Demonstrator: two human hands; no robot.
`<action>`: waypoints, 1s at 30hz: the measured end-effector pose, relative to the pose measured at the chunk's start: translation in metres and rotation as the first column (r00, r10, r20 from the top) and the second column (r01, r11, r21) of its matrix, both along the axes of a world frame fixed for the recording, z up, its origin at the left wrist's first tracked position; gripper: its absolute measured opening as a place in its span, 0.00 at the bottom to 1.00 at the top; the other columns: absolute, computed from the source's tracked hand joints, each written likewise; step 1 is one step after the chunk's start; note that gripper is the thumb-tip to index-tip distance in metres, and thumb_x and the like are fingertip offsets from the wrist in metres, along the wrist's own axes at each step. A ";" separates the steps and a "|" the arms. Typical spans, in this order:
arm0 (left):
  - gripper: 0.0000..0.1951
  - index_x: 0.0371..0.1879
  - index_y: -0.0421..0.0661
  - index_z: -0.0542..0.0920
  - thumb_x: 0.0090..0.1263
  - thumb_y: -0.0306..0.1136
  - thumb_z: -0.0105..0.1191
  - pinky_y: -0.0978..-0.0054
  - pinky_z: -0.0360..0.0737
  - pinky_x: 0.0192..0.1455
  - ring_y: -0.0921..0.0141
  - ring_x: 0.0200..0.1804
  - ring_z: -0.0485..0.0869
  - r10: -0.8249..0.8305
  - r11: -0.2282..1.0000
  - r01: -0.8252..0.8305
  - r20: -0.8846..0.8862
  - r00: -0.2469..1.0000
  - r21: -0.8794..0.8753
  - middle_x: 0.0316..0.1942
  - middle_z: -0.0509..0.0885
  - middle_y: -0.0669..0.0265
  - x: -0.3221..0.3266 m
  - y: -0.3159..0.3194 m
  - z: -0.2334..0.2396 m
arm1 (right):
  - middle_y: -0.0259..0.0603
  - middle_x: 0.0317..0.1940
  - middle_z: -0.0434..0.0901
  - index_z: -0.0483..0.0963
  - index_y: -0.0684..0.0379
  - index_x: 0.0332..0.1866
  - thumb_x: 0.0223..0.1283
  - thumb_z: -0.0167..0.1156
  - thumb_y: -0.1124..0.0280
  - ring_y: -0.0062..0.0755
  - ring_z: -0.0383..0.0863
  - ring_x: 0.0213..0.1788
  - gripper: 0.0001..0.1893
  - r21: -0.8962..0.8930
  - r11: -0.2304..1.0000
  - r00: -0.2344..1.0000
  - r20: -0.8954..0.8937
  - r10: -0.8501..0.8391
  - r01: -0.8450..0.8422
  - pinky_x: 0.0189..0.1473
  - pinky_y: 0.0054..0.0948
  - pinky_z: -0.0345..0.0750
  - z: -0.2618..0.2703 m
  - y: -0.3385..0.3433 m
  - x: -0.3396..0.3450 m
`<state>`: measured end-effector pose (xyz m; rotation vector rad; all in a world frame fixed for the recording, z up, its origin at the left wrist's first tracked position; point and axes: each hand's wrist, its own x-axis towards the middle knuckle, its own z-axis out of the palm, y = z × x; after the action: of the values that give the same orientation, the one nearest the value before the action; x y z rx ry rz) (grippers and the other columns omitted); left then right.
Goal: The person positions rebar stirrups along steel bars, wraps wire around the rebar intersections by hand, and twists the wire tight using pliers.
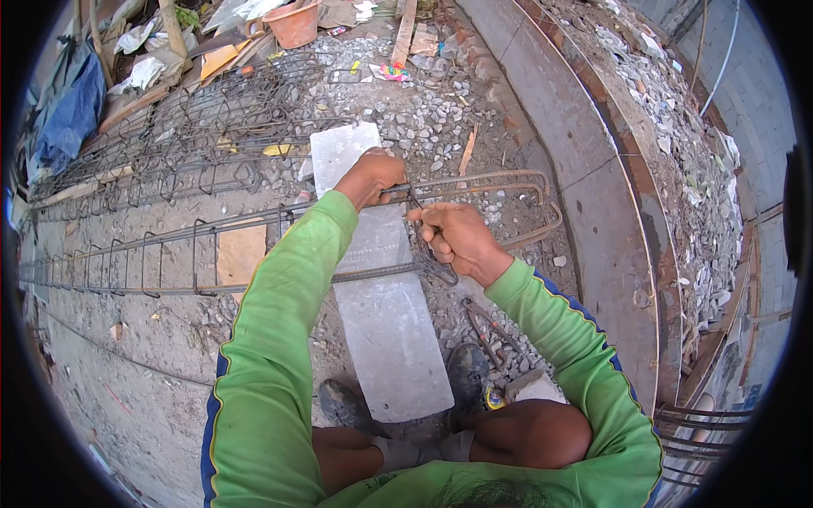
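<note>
A long rebar cage (171, 289) with square stirrups runs from the far left to its hooked bar ends at centre right, lying across a grey concrete slab (394, 349). My left hand (379, 173) is closed around the upper bar and the top of a steel stirrup. At the right of that stirrup, my right hand (454, 235) has its fingers curled on its side; what exactly lies between the fingertips is hard to see. Bunched stirrup ends (441, 270) hang below, by the lower bar. Pincers (486, 330) with reddish handles lie on the gravel beside my boot.
More rebar cages (222, 120) lie at upper left, near a blue tarp (73, 127) and an orange bucket (293, 25). A concrete beam (591, 190) curves along the right. A concrete chunk (537, 386) sits by my knee. Gravel (413, 120) covers the ground ahead.
</note>
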<state>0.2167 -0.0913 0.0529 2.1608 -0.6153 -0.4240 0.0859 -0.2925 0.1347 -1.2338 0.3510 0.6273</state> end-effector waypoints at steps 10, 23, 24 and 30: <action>0.11 0.42 0.43 0.88 0.61 0.30 0.63 0.66 0.83 0.44 0.69 0.37 0.86 0.408 0.849 -0.527 -0.584 0.702 -0.040 0.37 0.89 0.64 -0.028 -0.012 0.053 | 0.33 0.20 0.77 0.84 0.65 0.32 0.59 0.64 0.71 0.23 0.71 0.19 0.07 -0.372 0.923 0.935 0.283 0.215 -0.100 0.20 0.28 0.67 0.043 -0.008 0.046; 0.04 0.28 0.38 0.87 0.58 0.21 0.59 0.72 0.68 0.16 0.72 0.16 0.74 0.511 0.751 -0.634 -0.445 0.735 -0.186 0.23 0.84 0.63 -0.043 -0.037 0.050 | 0.45 0.24 0.87 0.88 0.60 0.27 0.50 0.65 0.69 0.37 0.86 0.28 0.07 -0.902 0.430 0.595 0.367 0.715 0.040 0.38 0.36 0.81 -0.048 -0.010 0.181; 0.03 0.28 0.38 0.87 0.57 0.21 0.60 0.72 0.68 0.16 0.72 0.15 0.73 0.508 0.763 -0.624 -0.440 0.741 -0.169 0.23 0.84 0.63 -0.044 -0.038 0.054 | 0.45 0.24 0.87 0.88 0.60 0.27 0.50 0.65 0.69 0.37 0.86 0.28 0.07 -0.900 0.433 0.599 0.368 0.711 0.039 0.38 0.36 0.81 -0.042 -0.015 0.183; 0.04 0.28 0.38 0.87 0.55 0.22 0.63 0.71 0.68 0.17 0.72 0.17 0.74 0.432 0.790 -0.529 -0.333 0.839 -0.310 0.22 0.84 0.63 -0.042 -0.038 0.042 | 0.51 0.46 0.88 0.87 0.63 0.44 0.48 0.72 0.57 0.47 0.88 0.48 0.22 -0.906 -0.115 0.434 -0.303 0.848 -0.407 0.51 0.43 0.83 -0.031 -0.022 0.189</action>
<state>0.1749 -0.1290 0.0950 1.7524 0.0183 -0.2498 0.2752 -0.3147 0.1039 -2.7931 -0.5017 1.0776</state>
